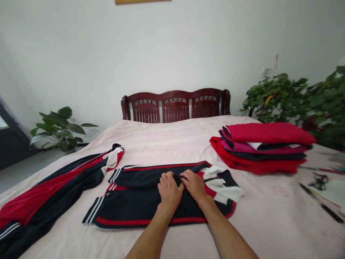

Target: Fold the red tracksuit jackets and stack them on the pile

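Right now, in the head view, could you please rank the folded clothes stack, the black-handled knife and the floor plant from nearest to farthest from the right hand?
From the right hand:
1. Folded clothes stack: to its right, a little farther up the bed.
2. Black-handled knife: far right.
3. Floor plant: far left, off the bed.

Dark red wooden backrest (175, 96) against pale wall (188, 46), behind pink sheet (151, 138). Leafy plant (58, 126) on floor, left; bushy greenery (280, 95) right. Knife (321, 205), black handle, on sheet near white paper (332, 190). Blurred black looped item (319, 181) beside paper.
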A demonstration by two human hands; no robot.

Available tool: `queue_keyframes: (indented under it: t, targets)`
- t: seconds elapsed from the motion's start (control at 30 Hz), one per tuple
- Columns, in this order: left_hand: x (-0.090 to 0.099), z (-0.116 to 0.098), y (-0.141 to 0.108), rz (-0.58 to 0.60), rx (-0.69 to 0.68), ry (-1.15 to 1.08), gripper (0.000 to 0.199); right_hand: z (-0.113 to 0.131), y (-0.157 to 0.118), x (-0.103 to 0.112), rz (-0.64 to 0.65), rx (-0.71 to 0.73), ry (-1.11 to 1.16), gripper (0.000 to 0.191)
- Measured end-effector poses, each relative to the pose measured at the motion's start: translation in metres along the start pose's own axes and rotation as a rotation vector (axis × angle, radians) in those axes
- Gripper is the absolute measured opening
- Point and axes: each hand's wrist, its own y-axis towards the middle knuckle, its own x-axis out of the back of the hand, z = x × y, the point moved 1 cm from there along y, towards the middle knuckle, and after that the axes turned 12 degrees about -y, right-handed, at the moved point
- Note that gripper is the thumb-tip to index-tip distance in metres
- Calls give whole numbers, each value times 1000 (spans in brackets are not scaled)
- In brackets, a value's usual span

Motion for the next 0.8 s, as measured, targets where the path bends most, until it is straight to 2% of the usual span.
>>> queue_keyframes:
  t: [0.17,0.23,0.3,0.43,0.57,0.63,0.73,0.8]
  targets:
    - [1,1,9,-24,11,-47,25,-4,1,-3,-22,100,145,32]
    - [6,5,13,-5,-13,-66,19,-5,1,-4,-33,120,172,32]
    - [12,8,14,8,-72,-66,21,-5,0,-4,-48,120,174,32]
    - [23,14,7,114,-261,37,22,-7,-4,2,-53,77,2,34]
    - [32,16,-3,247,-371,126,26,-10,-6,14,-60,-82,-250,32]
    - [36,14,-4,310,-397,47,29,-12,-4,17,-81,-139,-286,33]
    - [43,12,1,355,-397,-146,35,-13,-1,14,-98,-127,-304,35]
    - [48,15,7,330,-409,-145,40,-15,1,6,-21,-114,-346,44]
